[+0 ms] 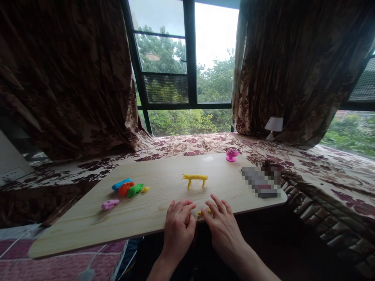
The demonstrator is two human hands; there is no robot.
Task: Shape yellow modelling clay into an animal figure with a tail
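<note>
One yellow modelling-clay figure (197, 177) stands on thin legs near the middle of the pale wooden tabletop (164, 175). Taking it as the clock's centre, a small yellow clay strip (200, 213) lies at six o'clock, close to the near edge. At five o'clock, the right hand (222, 220) is palm down, fingers spread, partly covering that strip; whether it presses or pinches it cannot be told. The left hand (179, 222), at seven o'clock, is palm down with fingers loosely bent and unclenched. Blue (121, 183), orange (125, 189) and green clay lumps (134, 191) cluster at nine, a pink clay lump (110, 204) lies between eight and nine, and a pink mushroom-shaped figure (231, 155) stands at two. At three sits a pixelated object (259, 182).
</note>
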